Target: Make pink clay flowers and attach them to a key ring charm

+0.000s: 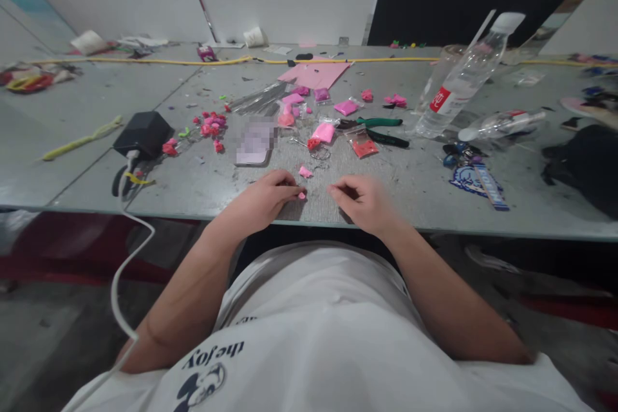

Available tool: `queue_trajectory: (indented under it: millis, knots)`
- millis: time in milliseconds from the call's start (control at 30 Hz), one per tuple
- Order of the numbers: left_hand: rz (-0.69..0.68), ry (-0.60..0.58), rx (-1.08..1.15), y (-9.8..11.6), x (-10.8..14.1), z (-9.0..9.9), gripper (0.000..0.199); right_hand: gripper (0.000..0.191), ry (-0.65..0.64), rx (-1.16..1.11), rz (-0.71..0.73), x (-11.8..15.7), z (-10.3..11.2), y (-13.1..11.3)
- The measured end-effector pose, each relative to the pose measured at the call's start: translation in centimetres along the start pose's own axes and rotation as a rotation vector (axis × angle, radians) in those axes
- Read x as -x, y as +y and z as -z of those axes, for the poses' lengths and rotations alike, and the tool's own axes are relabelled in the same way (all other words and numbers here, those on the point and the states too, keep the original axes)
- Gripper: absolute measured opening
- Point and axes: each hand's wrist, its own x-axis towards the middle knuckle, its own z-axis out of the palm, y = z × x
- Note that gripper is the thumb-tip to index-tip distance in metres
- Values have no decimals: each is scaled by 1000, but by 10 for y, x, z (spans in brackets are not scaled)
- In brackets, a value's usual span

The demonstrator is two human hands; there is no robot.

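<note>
My left hand (275,196) rests at the table's front edge, its thumb and finger pinched on a small pink piece (302,196). To its right, my right hand (360,201) is closed, fingertips pressed together; anything between them is too small to make out. Just beyond the two hands lies a pink lump (305,171). Farther back are a bag of pink clay (324,133), a red flower-like piece (313,143), a bag of red pieces (362,143) and green-handled pliers (389,138). A phone (254,143) lies behind my left hand.
A black adapter (142,134) with a white cable and a cluster of pink flowers (211,123) are at the left. Two plastic bottles, one upright (458,90) and one lying (505,123), stand right. A yellow cord (232,62) crosses the back.
</note>
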Motion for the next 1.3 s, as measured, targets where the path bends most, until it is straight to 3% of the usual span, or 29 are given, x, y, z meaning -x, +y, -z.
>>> queue_trajectory:
  millis: [133,267,433,533,700,867,1033,1300]
  knots:
    - [36,87,31,-6,-8,-1,37,38,-10,-45,-40,-2,0,-2]
    - [107,233,-78,-9,-28,-9,37,39,-9,-61,-95,-3,-3,8]
    - [142,195,-150,-7,-45,-16,32,26,33,-149,-146,-3,-5,19]
    - [183,293,-20,-1,-45,-17,26,30,33,-121,-178,-5,-7,17]
    - [158,384,330,13,-38,-21,24,29,86,7,-13,-16,-15,4]
    - [156,503,338,14,-36,-26,23,23,155,23,85,-21,-23,1]
    - [-5,490,242,9,-36,-30,17,17,205,9,88,-19,-24,9]
    - [-78,461,200,15,-32,-28,13,17,89,-14,79,-18,-21,6]
